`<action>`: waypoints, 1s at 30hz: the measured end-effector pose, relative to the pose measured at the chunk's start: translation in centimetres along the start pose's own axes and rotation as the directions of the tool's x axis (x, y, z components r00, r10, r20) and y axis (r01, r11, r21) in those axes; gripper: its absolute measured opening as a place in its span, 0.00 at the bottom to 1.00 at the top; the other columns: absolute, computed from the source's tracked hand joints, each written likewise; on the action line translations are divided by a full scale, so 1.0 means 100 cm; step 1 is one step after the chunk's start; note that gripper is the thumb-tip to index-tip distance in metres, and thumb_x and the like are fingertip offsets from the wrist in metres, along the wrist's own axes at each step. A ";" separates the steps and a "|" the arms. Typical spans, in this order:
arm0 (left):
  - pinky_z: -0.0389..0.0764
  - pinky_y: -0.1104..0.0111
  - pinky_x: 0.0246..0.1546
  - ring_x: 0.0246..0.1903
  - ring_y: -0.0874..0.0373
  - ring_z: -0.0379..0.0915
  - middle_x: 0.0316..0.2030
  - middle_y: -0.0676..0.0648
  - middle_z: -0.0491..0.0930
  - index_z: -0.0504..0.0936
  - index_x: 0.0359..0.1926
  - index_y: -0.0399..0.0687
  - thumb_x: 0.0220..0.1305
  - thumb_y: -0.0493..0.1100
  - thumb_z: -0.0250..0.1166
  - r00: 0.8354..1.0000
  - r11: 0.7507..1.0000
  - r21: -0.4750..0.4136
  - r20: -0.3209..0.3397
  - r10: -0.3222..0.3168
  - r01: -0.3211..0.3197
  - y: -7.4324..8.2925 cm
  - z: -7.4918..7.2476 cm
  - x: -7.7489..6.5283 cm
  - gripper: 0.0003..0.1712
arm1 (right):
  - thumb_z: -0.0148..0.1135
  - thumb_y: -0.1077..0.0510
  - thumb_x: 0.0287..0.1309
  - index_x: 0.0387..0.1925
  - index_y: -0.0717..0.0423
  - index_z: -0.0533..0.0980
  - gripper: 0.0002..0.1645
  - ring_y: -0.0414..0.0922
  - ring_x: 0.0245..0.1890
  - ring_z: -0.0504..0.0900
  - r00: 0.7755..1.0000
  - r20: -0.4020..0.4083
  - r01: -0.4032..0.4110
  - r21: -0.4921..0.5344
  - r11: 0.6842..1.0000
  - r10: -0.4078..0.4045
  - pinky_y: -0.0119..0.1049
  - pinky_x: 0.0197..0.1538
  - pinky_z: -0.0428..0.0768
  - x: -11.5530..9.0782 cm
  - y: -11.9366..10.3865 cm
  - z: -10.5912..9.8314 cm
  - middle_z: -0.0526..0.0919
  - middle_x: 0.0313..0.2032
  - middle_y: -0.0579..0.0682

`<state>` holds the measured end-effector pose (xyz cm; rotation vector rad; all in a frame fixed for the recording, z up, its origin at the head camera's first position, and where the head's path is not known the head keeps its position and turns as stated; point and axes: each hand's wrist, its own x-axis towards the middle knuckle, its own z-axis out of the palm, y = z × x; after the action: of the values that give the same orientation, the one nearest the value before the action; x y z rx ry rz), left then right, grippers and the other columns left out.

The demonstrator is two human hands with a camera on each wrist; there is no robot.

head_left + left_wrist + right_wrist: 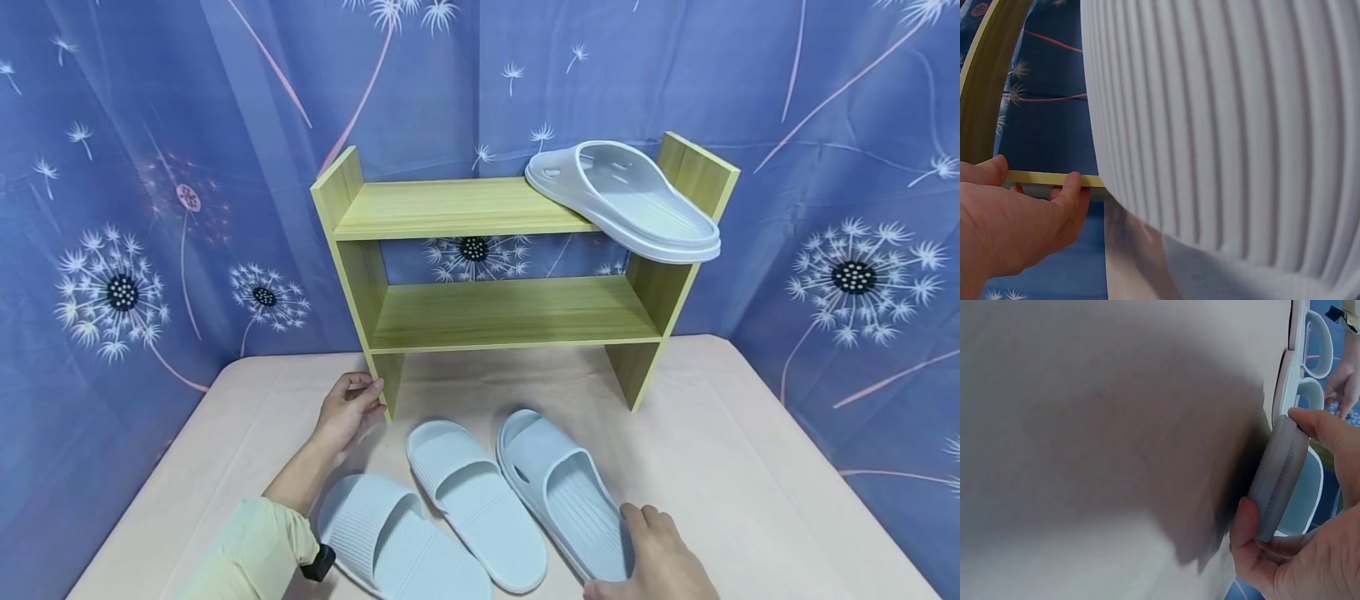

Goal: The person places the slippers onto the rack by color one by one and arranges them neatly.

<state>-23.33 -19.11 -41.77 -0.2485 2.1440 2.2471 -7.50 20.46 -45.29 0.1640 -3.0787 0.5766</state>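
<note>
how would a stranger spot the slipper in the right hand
Start at the wood-toned shelf. In front of it, go past the left slipper and the middle slipper to the rightmost slipper, its heel end in the right hand. Unlike those two, it shows a dark oval hole in its strap's side.

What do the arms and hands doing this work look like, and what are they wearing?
They are a person's bare hands. The left hand has a pale yellow-green sleeve with a gathered cuff, and a small black, blocky item beside it. The right hand shows no glove; its sleeve is out of view.
</note>
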 end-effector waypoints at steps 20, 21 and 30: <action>0.77 0.59 0.60 0.40 0.58 0.69 0.44 0.46 0.66 0.63 0.52 0.39 0.70 0.43 0.59 1.000 1.000 -0.001 0.000 -0.007 0.007 0.001 -0.001 0.001 0.18 | 0.78 0.31 0.23 0.57 0.72 0.68 0.65 0.51 0.42 0.74 0.999 0.042 -0.012 0.073 0.997 0.009 0.47 0.43 0.81 -0.005 0.002 -0.016 0.75 0.42 0.58; 0.77 0.59 0.60 0.40 0.58 0.69 0.44 0.46 0.66 0.63 0.51 0.39 0.70 0.43 0.59 1.000 1.000 -0.001 0.000 -0.007 0.007 0.001 -0.001 0.001 0.18 | 0.78 0.31 0.24 0.57 0.72 0.68 0.64 0.51 0.42 0.74 0.999 0.034 -0.007 0.072 0.997 0.004 0.47 0.43 0.81 -0.006 0.002 -0.017 0.75 0.42 0.58; 0.77 0.61 0.59 0.40 0.59 0.70 0.44 0.45 0.66 0.63 0.52 0.39 0.70 0.43 0.59 1.000 1.000 0.006 -0.002 -0.016 0.016 0.002 -0.001 0.000 0.18 | 0.77 0.30 0.25 0.59 0.69 0.68 0.65 0.53 0.46 0.74 1.000 0.011 0.014 0.074 0.997 -0.015 0.51 0.46 0.80 -0.013 -0.001 -0.031 0.75 0.47 0.61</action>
<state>-23.33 -19.22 -41.60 -0.2658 2.1420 2.2321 -6.28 21.64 -42.45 0.1913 -3.0664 0.6922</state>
